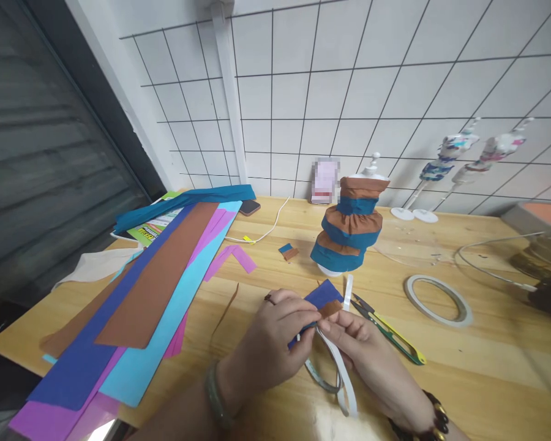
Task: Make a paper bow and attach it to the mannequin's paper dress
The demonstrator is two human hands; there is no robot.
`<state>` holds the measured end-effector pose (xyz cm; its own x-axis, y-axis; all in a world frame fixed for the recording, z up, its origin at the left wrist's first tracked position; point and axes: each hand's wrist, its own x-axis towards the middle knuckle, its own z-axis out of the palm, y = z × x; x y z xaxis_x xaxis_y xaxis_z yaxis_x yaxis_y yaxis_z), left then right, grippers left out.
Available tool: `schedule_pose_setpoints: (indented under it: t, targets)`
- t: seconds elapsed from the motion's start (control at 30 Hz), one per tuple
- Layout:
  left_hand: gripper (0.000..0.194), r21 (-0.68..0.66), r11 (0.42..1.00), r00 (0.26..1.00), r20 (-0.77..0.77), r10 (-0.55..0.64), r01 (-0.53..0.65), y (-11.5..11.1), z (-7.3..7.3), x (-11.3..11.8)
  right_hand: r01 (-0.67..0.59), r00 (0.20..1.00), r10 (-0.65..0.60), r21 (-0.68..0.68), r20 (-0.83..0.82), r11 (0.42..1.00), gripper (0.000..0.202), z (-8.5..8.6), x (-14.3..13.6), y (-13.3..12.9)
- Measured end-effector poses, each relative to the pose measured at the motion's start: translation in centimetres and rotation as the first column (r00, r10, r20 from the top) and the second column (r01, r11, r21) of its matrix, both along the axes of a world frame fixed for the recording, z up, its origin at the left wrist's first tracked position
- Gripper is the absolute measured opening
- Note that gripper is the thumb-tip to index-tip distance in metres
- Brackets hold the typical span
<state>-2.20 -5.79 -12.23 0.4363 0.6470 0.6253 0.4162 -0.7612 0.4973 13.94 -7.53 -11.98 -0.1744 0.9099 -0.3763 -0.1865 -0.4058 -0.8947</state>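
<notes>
My left hand (pixel 287 331) and my right hand (pixel 365 343) meet low in the middle, fingers pinched together. Between them is a small piece of brown crepe-like paper (pixel 330 309), with dark blue paper (pixel 324 294) showing behind and under the fingertips. A roll of white tape (pixel 344 383) lies below the fingers, partly hidden by my hands. Beyond them stands a small dress form (pixel 351 229) wrapped in gathered brown and teal bands. Yellow-and-green thread snips (pixel 390 331) lie to the right of my right hand.
Long brown, blue, cyan and purple strips (pixel 160 288) are piled at the left. A larger tape ring (pixel 438 300) lies at the right. Two decorated small forms (pixel 457 147) stand at the back right. A phone (pixel 250 207) and a white cable (pixel 275 223) lie farther back.
</notes>
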Motion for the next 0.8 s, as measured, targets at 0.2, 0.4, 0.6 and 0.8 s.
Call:
schedule_pose_setpoints:
  t: [0.2, 0.4, 0.6, 0.8]
  targets:
    - [0.023, 0.050, 0.998, 0.995, -0.093, 0.047, -0.042, 0.07, 0.15, -0.18, -0.069, 0.997, 0.066, 0.077, 0.042, 0.995, 0.038, 0.64, -0.11, 0.10]
    - [0.023, 0.126, 0.990, 0.983, -0.164, 0.076, -0.055, 0.31, 0.12, -0.43, -0.138, 0.990, 0.137, 0.103, 0.019, 0.985, 0.030, 0.60, -0.08, 0.06]
    - [0.027, 0.155, 0.986, 0.981, -0.172, 0.094, -0.067, 0.31, -0.17, -0.31, -0.102, 0.994, 0.103, 0.069, -0.021, 0.992, 0.028, 0.78, -0.01, 0.17]
    - [0.026, 0.213, 0.974, 0.987, -0.125, 0.100, -0.072, 0.41, -0.13, -0.34, -0.107, 0.994, 0.108, 0.036, -0.017, 0.994, 0.029, 0.97, 0.07, 0.01]
